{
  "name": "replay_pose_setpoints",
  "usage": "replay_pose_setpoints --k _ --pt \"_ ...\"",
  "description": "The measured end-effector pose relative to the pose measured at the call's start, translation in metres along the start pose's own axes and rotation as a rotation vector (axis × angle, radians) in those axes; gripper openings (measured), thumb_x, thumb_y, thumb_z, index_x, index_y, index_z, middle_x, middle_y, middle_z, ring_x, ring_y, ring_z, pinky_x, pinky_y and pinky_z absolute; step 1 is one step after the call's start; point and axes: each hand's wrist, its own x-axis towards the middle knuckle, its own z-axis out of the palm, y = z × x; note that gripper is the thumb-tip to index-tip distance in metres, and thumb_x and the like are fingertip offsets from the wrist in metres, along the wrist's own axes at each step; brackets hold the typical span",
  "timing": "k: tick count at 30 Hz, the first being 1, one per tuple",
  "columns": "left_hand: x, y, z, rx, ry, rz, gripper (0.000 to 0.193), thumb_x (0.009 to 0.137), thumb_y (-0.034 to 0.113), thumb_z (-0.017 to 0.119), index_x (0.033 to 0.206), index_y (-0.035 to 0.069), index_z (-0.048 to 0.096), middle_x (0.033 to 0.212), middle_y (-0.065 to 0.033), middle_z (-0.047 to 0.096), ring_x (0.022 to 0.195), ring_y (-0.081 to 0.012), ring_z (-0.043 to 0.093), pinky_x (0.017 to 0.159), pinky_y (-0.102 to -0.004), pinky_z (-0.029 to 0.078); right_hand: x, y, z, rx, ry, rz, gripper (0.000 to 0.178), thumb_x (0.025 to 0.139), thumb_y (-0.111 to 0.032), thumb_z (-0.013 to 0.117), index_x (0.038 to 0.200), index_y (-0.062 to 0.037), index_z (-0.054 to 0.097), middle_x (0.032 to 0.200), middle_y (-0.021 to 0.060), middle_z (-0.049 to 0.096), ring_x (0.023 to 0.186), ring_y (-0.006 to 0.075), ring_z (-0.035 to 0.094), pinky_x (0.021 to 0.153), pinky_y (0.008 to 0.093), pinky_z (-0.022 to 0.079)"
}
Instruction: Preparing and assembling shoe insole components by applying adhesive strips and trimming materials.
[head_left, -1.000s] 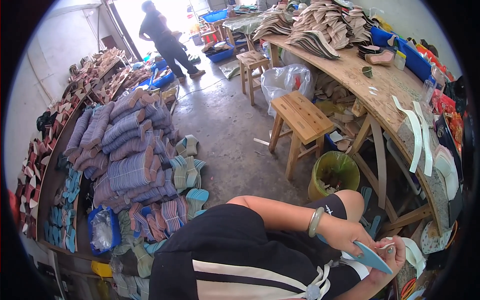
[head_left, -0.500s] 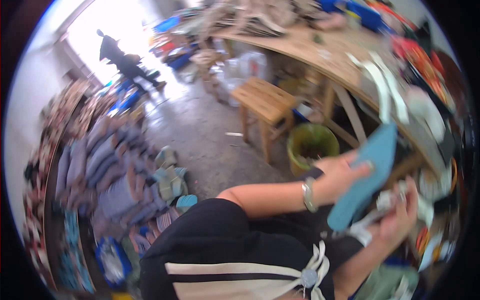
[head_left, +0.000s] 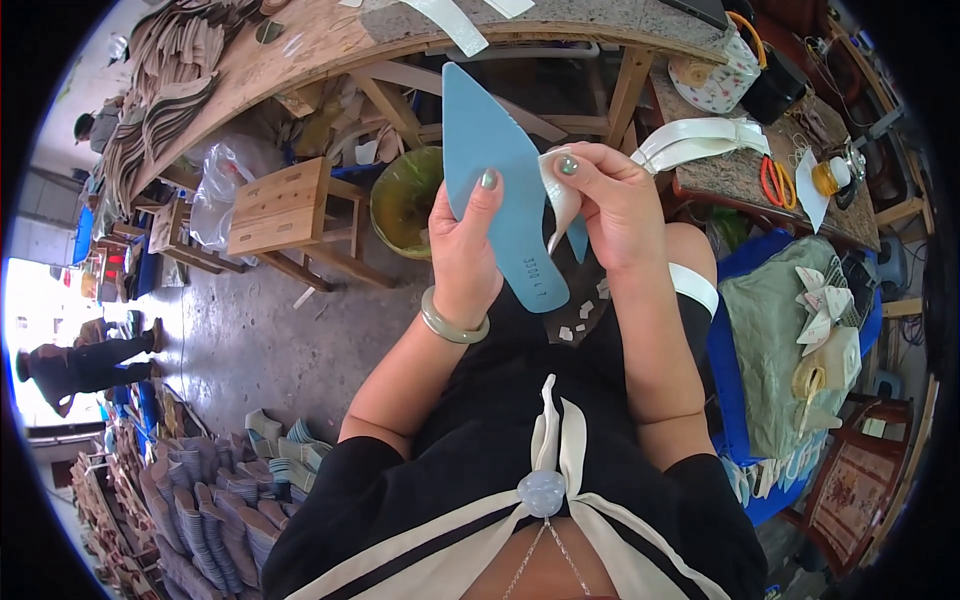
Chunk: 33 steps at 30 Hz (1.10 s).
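Observation:
A pale blue, pointed shoe insole is upright in front of me, its pointed end away from me. My left hand grips it, thumb flat on the blue face and fingers behind. My right hand pinches a white strap between thumb and fingers at the insole's right edge. The strap hangs down beside that edge; I cannot tell whether it is attached. Part of another blue piece shows behind the strap. Glossy white straps lie just beyond my right hand, over the side table's edge.
A long wooden workbench crosses the far side, with stacked insoles at its left. Beneath stand a yellow-green bucket and wooden stool. Grey-green cloth lies at right. Piled soles fill the lower left; a person stands farther off.
The view has swung to the right. Both hands and the insole now sit in the middle, and the right hand has come to the insole's edge with a white strap.

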Motion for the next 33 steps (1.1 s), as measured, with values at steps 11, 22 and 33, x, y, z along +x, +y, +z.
replay_pose_setpoints --k 11,22,33 --pt "-0.007 -0.001 -0.004 0.039 -0.008 0.034 0.017 0.093 0.018 0.060 0.104 0.006 0.058 0.096 -0.0009 0.063 0.085 -0.0077 0.059 0.075 -0.0237 0.048 -0.007 0.010 0.001 0.013 -0.003 0.025 0.017 0.080 -0.008 0.072 0.094 0.0016 0.069 0.082 0.0054 0.067 0.073 0.0096 0.061 0.067 0.0218 0.049" --pt "-0.004 0.001 -0.005 0.009 -0.068 0.102 0.017 0.091 0.016 0.062 0.104 0.006 0.058 0.095 0.0000 0.063 0.082 -0.0068 0.058 0.073 -0.0225 0.048 -0.003 0.011 0.010 0.266 -0.149 0.043 0.006 0.083 -0.003 0.066 0.087 0.0016 0.066 0.092 0.0037 0.064 0.083 0.0094 0.057 0.075 0.0221 0.045" --pt "-0.014 0.048 0.000 0.670 -0.230 0.149 0.038 0.083 0.027 0.060 0.115 0.007 0.056 0.120 -0.0133 0.052 0.104 -0.0221 0.056 0.086 -0.0333 0.045 -0.013 -0.007 0.010 -0.609 -0.242 -0.316 0.012 0.087 -0.002 0.053 0.088 0.0083 0.059 0.092 0.0040 0.054 0.087 0.0120 0.050 0.080 0.0212 0.037"
